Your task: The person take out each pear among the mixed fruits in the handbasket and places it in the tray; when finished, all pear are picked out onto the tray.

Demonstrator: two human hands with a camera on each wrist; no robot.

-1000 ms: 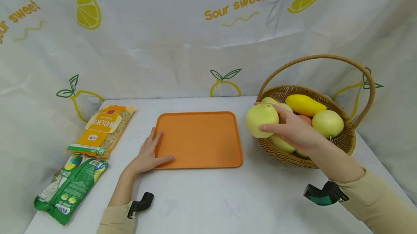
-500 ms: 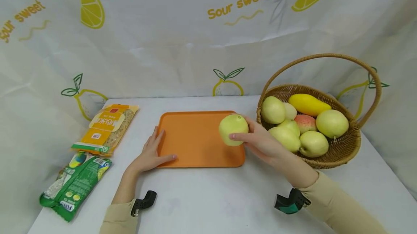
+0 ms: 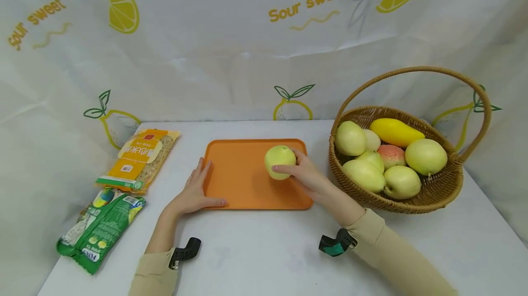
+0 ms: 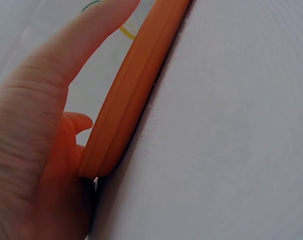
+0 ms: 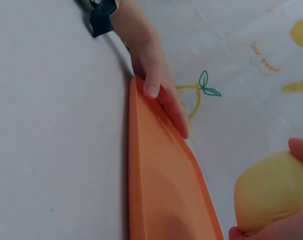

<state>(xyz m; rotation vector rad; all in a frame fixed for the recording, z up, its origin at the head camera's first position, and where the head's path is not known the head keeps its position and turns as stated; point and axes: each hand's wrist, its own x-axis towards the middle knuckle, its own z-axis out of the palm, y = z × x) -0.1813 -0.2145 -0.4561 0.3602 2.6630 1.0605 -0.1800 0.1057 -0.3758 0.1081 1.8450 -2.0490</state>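
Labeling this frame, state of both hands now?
Left hand: open, touching the orange tray at its left side.
Right hand: holding a yellow-green fruit above the tray.

head: table (image 3: 255, 250) and printed cloth (image 3: 206, 67) viewed from above the near side, aimed far and down; widest coverage
left wrist: tilted, orange tray (image 4: 122, 95) rim viewed from low, very close
right wrist: rolled sideways, left hand (image 5: 156, 80) faced across the tray from the right
head + right wrist: left hand, tray, pale fruit (image 5: 271, 192) shared
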